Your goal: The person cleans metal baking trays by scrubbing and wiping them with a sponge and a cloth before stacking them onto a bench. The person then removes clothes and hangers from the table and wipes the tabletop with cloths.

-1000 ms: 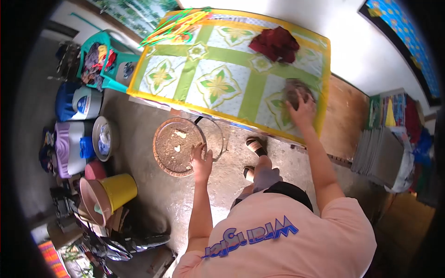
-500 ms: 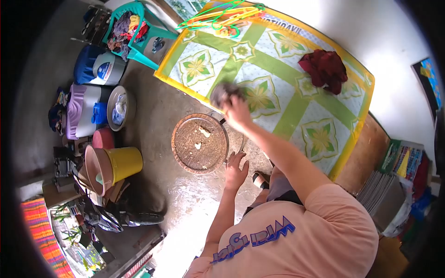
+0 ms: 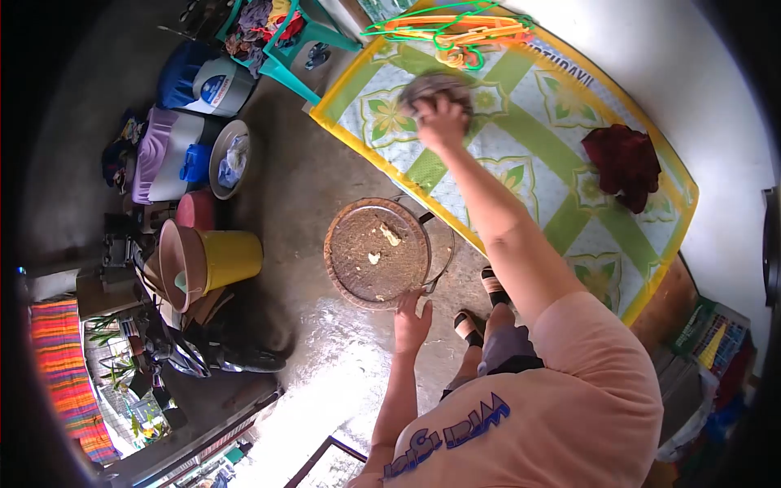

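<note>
My right hand (image 3: 442, 120) presses a crumpled dark cloth (image 3: 435, 88) onto the green and white tablecloth (image 3: 517, 180), near the table's left end; the cloth is blurred. Hangers (image 3: 460, 31) in green and orange lie just beyond it. A dark red cloth (image 3: 623, 163) rests farther right on the table. Beside the near rim of a round wooden-edged stool (image 3: 378, 254), my left hand (image 3: 413, 319) is held with its fingers apart and nothing in them. Pale scraps lie on the stool's brown top.
A green chair (image 3: 285, 57) with clothes stands at the upper left. Along the left are a washing machine (image 3: 167, 154), a basin (image 3: 230, 160), a yellow bucket (image 3: 232, 259) and a motorcycle (image 3: 236, 350). Stacked items (image 3: 708, 342) stand at the right.
My right hand has swept the dark cloth from the table's right end to its left end. My left hand has stayed low near the stool. The view has shifted.
</note>
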Motion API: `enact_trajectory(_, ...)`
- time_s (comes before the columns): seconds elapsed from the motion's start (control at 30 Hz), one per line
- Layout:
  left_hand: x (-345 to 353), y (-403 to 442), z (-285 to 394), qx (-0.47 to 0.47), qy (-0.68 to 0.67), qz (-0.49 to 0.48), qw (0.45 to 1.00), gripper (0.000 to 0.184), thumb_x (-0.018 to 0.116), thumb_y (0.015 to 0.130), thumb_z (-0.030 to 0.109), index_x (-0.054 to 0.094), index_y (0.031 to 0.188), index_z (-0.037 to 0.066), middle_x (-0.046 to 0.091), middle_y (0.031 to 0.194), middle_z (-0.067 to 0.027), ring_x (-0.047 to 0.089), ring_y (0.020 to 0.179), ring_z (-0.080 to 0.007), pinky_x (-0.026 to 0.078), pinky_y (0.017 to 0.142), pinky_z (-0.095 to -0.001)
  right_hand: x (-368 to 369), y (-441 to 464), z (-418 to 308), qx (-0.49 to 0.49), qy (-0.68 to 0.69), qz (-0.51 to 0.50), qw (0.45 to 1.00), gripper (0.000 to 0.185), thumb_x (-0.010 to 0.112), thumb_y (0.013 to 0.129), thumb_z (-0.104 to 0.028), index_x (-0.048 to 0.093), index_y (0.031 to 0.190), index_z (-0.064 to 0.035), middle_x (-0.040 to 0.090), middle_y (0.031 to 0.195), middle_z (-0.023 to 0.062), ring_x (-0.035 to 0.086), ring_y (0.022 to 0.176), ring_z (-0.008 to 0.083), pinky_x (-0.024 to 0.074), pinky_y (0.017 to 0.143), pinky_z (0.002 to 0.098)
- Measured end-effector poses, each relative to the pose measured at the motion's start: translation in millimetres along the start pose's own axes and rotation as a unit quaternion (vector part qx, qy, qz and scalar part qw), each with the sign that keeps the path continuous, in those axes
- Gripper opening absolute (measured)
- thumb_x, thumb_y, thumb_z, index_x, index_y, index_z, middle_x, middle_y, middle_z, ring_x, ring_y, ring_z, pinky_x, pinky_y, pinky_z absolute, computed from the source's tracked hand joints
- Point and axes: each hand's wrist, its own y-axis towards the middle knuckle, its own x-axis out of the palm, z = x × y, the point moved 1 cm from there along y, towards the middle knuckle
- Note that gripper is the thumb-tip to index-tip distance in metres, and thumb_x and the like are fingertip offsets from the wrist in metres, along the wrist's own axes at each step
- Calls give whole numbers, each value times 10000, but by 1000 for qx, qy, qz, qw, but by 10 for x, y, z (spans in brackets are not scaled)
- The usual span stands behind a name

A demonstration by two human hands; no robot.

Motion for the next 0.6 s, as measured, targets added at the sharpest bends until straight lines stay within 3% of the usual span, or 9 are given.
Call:
enact_trajectory(0.07, 32, -27, 37, -8, -20, -20, 1000, 299, 648, 816, 72, 607, 1106, 14, 640, 1062, -186, 588, 1013, -390, 471, 903, -444, 238, -194, -294, -145, 14, -12, 989, 397, 551, 863, -425, 572, 1259, -409, 426, 1399, 38, 393, 1233, 319, 308, 999, 512)
enact_trajectory(0.2, 99, -128, -87, 36, -7, -41, 998, 311, 664, 841, 102, 608, 1133, 10, 641, 1109, -177, 600, 1065, -347, 468, 925, -409, 145, -931, -168, -283, 69, -55, 955, 298, 593, 814, -364, 660, 1099, -415, 478, 1331, -42, 421, 1196, 292, 313, 1001, 500)
enact_trajectory(0.3, -14, -177, -71, 60, 16, -67, 996, 317, 672, 842, 112, 611, 1138, 14, 642, 1097, -179, 604, 1056, -347, 470, 920, -409, -214, -1729, 418, -262, 52, -39, 963, 296, 638, 790, -319, 673, 1073, -397, 500, 1288, -50, 445, 1155, 246, 322, 983, 478)
enact_trajectory(0.4, -83, -245, -201, 76, 15, -75, 994, 314, 664, 844, 111, 612, 1140, 20, 641, 1093, -182, 604, 1053, -347, 469, 916, -407, -734, -2699, 1116, -222, 47, -4, 974, 363, 689, 726, -238, 664, 1067, -359, 512, 1267, -43, 472, 1130, 255, 359, 944, 468)
enact_trajectory(0.6, -71, -441, -265, 99, 17, -105, 989, 310, 650, 842, 91, 610, 1137, 3, 639, 1107, -196, 606, 1058, -350, 469, 922, -401, -1668, -4560, 2364, -25, -24, -23, 999, 394, 681, 680, -161, 642, 1051, -288, 503, 1253, 28, 490, 1104, 314, 396, 948, 479)
